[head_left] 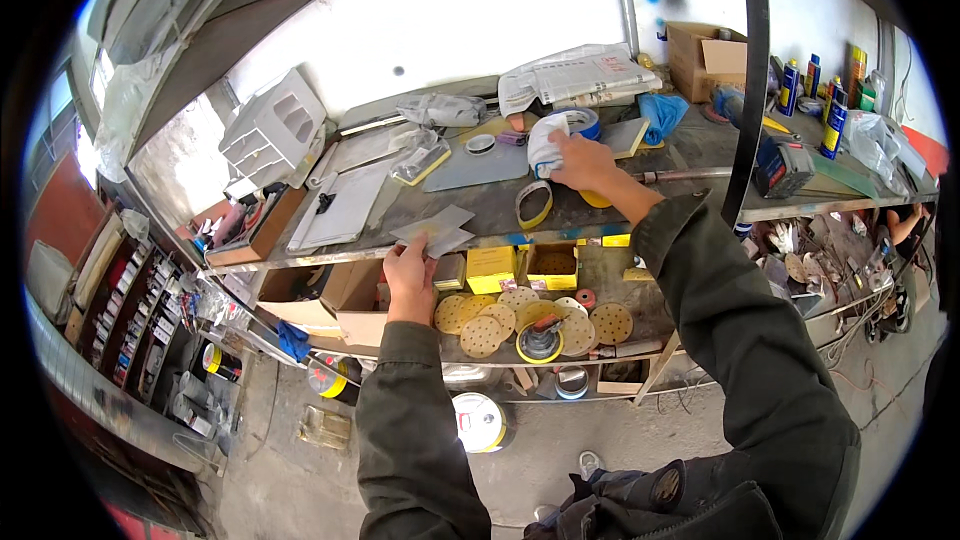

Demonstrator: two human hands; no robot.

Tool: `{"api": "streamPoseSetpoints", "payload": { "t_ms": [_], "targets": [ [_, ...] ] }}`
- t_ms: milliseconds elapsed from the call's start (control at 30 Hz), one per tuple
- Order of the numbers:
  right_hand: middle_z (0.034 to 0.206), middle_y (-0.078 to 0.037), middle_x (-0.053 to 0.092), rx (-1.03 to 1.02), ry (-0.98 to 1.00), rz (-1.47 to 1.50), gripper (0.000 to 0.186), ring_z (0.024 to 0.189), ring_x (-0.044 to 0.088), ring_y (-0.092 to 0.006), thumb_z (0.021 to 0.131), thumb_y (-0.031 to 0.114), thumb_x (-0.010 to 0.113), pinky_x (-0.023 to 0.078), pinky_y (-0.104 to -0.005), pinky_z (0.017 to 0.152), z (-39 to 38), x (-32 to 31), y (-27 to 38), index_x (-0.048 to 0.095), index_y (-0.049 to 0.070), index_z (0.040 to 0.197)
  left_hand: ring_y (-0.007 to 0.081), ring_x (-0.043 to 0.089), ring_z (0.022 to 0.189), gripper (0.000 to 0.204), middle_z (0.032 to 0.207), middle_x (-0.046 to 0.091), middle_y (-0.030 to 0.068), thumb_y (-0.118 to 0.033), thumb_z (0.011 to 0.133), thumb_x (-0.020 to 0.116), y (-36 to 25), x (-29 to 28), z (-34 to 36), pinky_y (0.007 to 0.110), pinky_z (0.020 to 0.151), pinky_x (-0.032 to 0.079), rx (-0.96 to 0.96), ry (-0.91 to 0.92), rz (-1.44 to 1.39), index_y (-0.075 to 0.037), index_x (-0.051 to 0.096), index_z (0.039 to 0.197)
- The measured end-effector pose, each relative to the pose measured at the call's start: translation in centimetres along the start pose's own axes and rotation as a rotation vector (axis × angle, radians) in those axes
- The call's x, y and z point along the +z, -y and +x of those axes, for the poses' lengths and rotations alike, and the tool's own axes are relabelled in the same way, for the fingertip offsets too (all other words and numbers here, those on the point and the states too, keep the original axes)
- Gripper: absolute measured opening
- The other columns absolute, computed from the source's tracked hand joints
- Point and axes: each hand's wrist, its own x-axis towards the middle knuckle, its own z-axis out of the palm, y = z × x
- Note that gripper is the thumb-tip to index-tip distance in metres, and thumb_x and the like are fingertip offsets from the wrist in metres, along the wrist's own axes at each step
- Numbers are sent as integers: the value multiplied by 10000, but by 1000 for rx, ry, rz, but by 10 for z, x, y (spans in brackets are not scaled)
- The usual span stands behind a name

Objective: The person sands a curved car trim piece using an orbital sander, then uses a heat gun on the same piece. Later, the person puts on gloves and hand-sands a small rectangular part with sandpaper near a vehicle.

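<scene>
My left hand [410,278] is closed, pinching two or so thin grey flat pieces [440,230] that look like filler spreaders, above the front edge of the upper shelf [480,240]. My right hand [592,168] reaches farther over that shelf and grips a crumpled white cloth [546,145]. Just behind the cloth lies a roll of blue tape [578,120]. A yellow-edged tape roll [534,205] stands near the right wrist. Between the hands sits a flat grey sheet [478,168] with a small round tin or roll [480,144] on it.
On the lower shelf are several perforated sanding discs [610,324], a round sander [540,340] and yellow boxes [491,268]. A dark upright post [752,80] stands to the right, with spray cans [834,125] beyond it. A grey drawer unit [272,130] is at left. A white-lidded bucket [480,423] stands on the floor.
</scene>
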Motion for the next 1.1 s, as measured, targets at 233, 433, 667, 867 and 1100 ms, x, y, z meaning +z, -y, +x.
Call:
{"api": "streamPoseSetpoints", "payload": {
  "t_ms": [233,433,667,867,1100],
  "targets": [
    [980,-138,667,-112,-118,3,463,957,662,-354,818,286,710,538,-486,774,14,9,-4,572,188,1249,168,629,494,357,701,669,126,-181,923,657,-15,-7,19,313,453,541,139,20,713,90,550,1130],
    [909,-146,644,-268,-563,206,260,838,663,-355,822,182,690,532,-464,713,-5,-33,30,641,131,1073,139,673,670,442,713,684,65,-197,891,717,-42,-7,-26,294,630,516,528,-49,988,35,584,1243],
    [979,-95,632,-439,-187,662,370,891,645,-302,711,89,726,523,-385,781,-189,-24,121,634,105,1068,153,652,737,386,879,646,72,-57,759,840,5,-6,-178,278,685,542,528,248,646,20,600,1052],
    [1074,-76,554,-139,351,906,407,1000,585,-269,715,88,740,495,-342,838,-275,39,129,610,106,1101,144,641,732,278,865,662,101,-116,841,798,83,-72,-237,275,673,529,101,203,734,49,628,988],
    [1054,-98,562,-30,461,1098,450,988,581,-270,710,110,746,501,-368,829,-306,103,124,558,72,1117,105,594,897,164,1004,636,46,-46,942,674,130,-101,-268,248,800,487,-159,11,352,29,614,1075]
  ]
}}
